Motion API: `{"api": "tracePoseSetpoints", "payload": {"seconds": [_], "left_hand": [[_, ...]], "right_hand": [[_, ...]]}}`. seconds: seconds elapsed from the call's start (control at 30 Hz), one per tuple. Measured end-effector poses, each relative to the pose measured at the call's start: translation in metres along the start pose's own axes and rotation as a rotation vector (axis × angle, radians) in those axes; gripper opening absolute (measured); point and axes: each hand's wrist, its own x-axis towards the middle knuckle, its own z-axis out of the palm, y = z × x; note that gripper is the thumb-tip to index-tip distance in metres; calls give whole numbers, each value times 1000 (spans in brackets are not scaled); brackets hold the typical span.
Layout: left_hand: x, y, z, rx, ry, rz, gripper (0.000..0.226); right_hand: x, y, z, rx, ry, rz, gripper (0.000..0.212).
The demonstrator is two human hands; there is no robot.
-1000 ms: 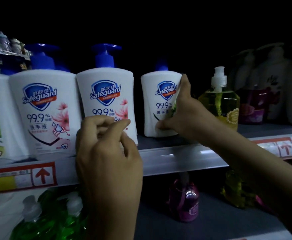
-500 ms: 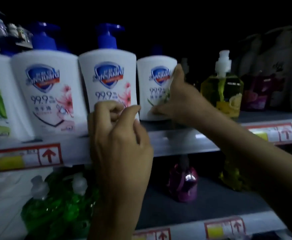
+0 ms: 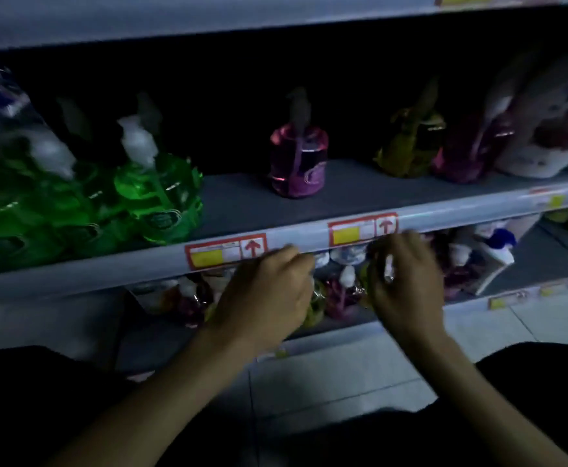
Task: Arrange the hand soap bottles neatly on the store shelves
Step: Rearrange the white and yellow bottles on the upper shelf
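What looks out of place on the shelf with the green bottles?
The lone purple bottle stands by itself mid-shelf, set back from the front edge, with bare shelf on both sides. The green bottles crowd at the left and the yellow bottle sits to the right, so the row looks uneven. No spill shows.

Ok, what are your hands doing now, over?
Left hand, right hand at lower-shelf bottles, grips blurred. Pink clear pump bottle alone above. Nothing blocking.

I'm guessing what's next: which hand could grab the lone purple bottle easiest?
Probably left. The left hand is almost straight below the purple bottle. The right hand is off to the side, and blur hides whether it holds something.
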Motion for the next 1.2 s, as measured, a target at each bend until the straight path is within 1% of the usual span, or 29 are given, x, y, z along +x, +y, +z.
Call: {"api": "tracePoseSetpoints", "payload": {"seconds": [0.07, 0.13, 0.2, 0.27, 0.3, 0.33, 0.37, 0.43, 0.47, 0.57, 0.6, 0.63, 0.7, 0.73, 0.83, 0.9, 0.93, 1.03, 1.1, 1.2], "left_hand": [[-6, -7, 40, 48, -318, -67, 18], [-8, -11, 72, 72, -474, -118, 20], [-2, -9, 97, 30, -523, -175, 27], [8, -2, 116, -14, -502, -200, 30], [15, 4, 122, -45, -474, -210, 25], [23, 10, 127, -69, -449, -216, 14], [31, 17, 133, -102, -423, -212, 8], [47, 32, 146, -188, -397, -232, 22], [55, 40, 152, -231, -383, -243, 23], [75, 65, 173, -360, -330, -223, 23], [81, 75, 179, -399, -342, -223, 26], [88, 84, 187, -430, -354, -216, 29], [99, 101, 203, -474, -361, -209, 34], [104, 109, 210, -494, -361, -209, 35], [114, 128, 230, -548, -396, -210, 35], [118, 138, 238, -564, -403, -209, 35], [120, 141, 241, -576, -401, -213, 35], [128, 147, 248, -653, -406, -251, 33], [133, 150, 250, -706, -407, -287, 31], [137, 155, 249, -733, -412, -316, 30]], "right_hand": [[-19, 16, 22, -56, -306, 169, 21], [-30, 30, 36, -182, -563, 245, 23], [-34, 49, 41, -227, -681, 386, 29], [-31, 76, 37, -218, -705, 499, 32], [-24, 95, 36, -226, -713, 528, 34], [-12, 117, 32, -243, -719, 553, 35], [4, 136, 24, -259, -716, 582, 35], [36, 179, 2, -277, -673, 633, 39], [47, 200, -9, -276, -620, 678, 39], [54, 246, -33, -284, -331, 839, 40], [51, 257, -33, -257, -264, 888, 41], [47, 265, -29, -187, -228, 935, 46], [45, 278, -15, -45, -236, 983, 62], [45, 284, -9, -19, -232, 986, 65], [50, 297, -3, -30, -145, 1032, 71], [52, 307, -2, -10, -123, 1012, 75], [52, 313, -1, 28, -106, 986, 75], [55, 323, 0, 106, -77, 994, 71], [56, 324, 3, 116, -69, 1026, 69], [54, 325, 10, 97, -15, 976, 70]]}}
